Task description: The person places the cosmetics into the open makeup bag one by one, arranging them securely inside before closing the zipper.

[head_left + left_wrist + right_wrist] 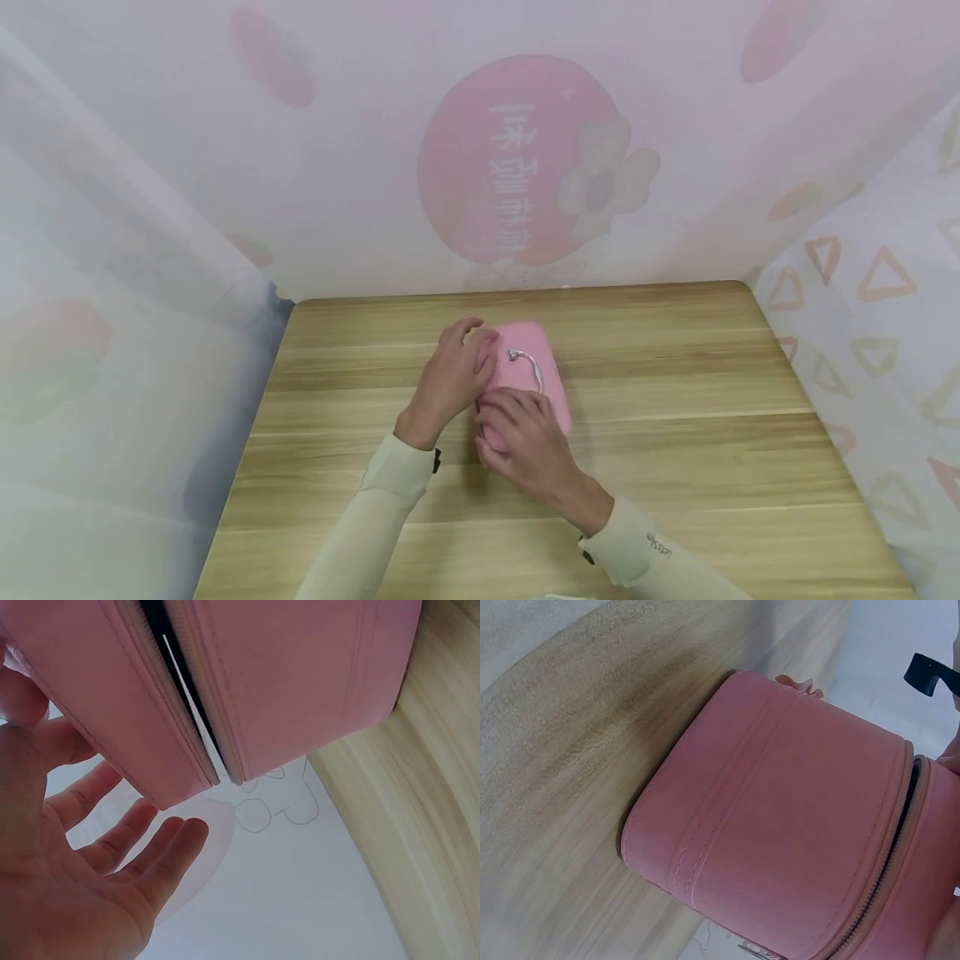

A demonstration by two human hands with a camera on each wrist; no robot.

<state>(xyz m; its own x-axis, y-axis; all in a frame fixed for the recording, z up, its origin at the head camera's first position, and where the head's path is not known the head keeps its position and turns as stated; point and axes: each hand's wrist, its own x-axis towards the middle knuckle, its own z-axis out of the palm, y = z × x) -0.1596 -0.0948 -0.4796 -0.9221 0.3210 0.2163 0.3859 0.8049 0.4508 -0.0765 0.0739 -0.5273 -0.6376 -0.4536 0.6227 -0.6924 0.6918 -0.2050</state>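
Observation:
A pink zippered case (pixel 528 335) with a silver handle (pixel 537 371) on its lid stands on the table. Its zipper (pixel 877 889) is undone, and a narrow dark gap with light showing through separates lid from body (pixel 315 675). At the far left corner, my left hand (pixel 448 379) holds the lid between thumb and forefinger, its other fingers loosely bent beside the edge. My right hand (pixel 528 442) grips the nearer end of the lid, fingers over the top and thumb at the front edge. Much of this hand lies outside the right wrist view.
The wood-grain table (pixel 675 400) extends around the case. A printed pale wall (pixel 360 192) rises behind it, with more printed sheeting (pixel 885 333) at the right and left. A small white object (pixel 562 597) peeks in at the bottom edge of the head view.

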